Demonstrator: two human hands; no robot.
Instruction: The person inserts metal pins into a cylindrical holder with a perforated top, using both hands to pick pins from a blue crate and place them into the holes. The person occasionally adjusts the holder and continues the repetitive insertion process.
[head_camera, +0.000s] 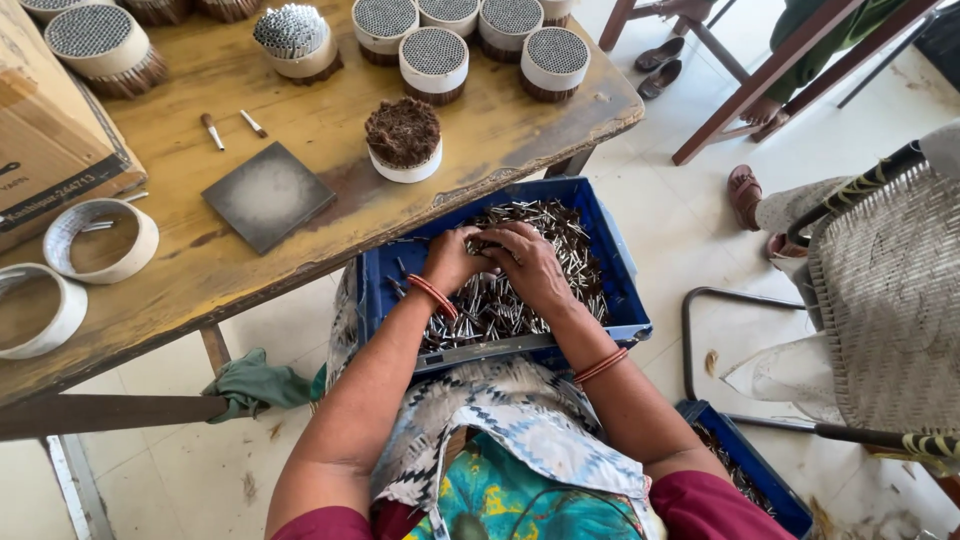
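Worn wooden table (300, 130) ahead, pale tiled floor (680, 230) below, blue crate (600, 235) resting on the lap against the table edge. Both hands down in the crate among thin metal sticks (500, 305): left hand (455, 258) curled, fingertips buried in the pile; right hand (530, 265) arched over it, fingers bent and touching the left, gathering a bunch between them. Probably best done by raking sticks parallel before lifting, keeping the bunch tight and even at the ends, taking small lots so none spill over the rim. Sticks short, slim, grey and shiny, lying loose and crisscrossed, filling most of the crate floor. On the table beyond: round bundles (434, 62) of packed sticks in white rings, a dark-topped bundle (403, 135), empty rings (100, 240), a grey square plate (268, 195).
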